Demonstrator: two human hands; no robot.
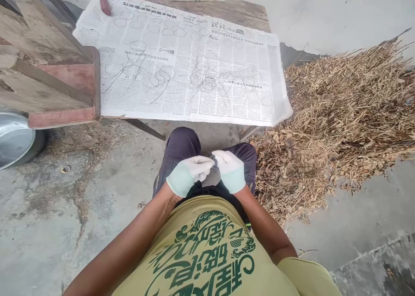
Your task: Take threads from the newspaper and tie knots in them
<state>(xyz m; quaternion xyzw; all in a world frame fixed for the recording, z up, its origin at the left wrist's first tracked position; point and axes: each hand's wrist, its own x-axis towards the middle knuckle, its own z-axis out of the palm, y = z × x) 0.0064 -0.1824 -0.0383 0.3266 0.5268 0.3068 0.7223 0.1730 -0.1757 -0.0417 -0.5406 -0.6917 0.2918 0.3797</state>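
Note:
Both hands wear white gloves with pale green cuffs and meet above my lap. Between them shows a thin wire ring (214,162). My left hand (195,170) is closed, its thumb and fingers pinching the ring's left side. Closed too, my right hand (229,165) grips the ring from the other side; its fingertips are partly hidden. In front of my knees a newspaper (181,108) covers a bench. Round wire loops (170,28) lie in rows along its far part, and tangled wire pieces (158,75) with loose ends are spread nearer to me.
A red-handled tool (105,4) rests on the newspaper's far left corner. At left stand a wooden chair (65,88) and a metal pot (16,138). Dry straw and leaves (350,119) are heaped at right, by the wall. The bench's bare wood (246,15) shows at the back.

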